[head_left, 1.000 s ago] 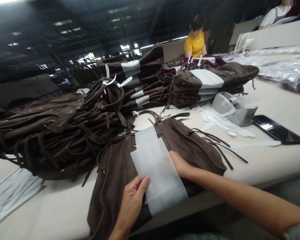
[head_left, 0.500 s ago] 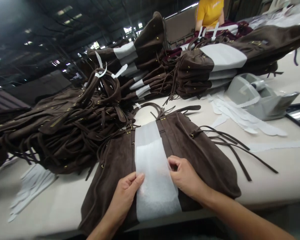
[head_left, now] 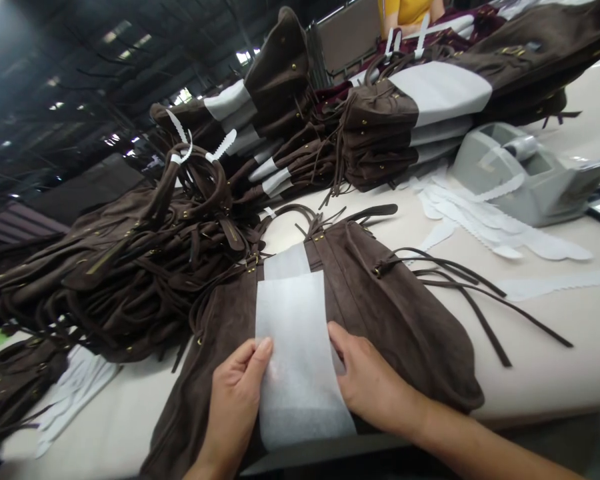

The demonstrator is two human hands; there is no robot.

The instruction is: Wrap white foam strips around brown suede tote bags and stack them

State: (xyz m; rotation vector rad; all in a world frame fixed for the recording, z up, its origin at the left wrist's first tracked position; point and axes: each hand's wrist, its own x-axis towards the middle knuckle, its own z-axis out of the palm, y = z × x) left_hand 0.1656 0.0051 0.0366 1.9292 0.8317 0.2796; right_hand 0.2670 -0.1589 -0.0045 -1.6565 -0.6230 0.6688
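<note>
A dark brown handbag (head_left: 395,320) lies flat in front of me, its looped handles pointing away and thin straps trailing to the right. Across its middle runs a band of white tissue-like paper (head_left: 295,333), its upper end overlapping another white layer beneath. My left hand (head_left: 237,387) pinches the paper's left edge between thumb and fingers. On the opposite edge, my right hand (head_left: 365,373) grips the paper with its fingers curled at and behind it. The bag's near side is partly hidden by the paper and my hands.
Brown bags are heaped on the left (head_left: 115,267). Banded bags are stacked behind (head_left: 275,133) and at the back right (head_left: 380,133). A grey tape dispenser (head_left: 525,173) stands beside white paper strips (head_left: 485,220). More strips (head_left: 77,387) lie at left. A person in yellow (head_left: 410,13) is behind.
The paper's top flap has shifted left and slightly up off the bag, now lying straighter over the layer beneath. Both hands moved slightly left with it. The camera view has tilted slightly.
</note>
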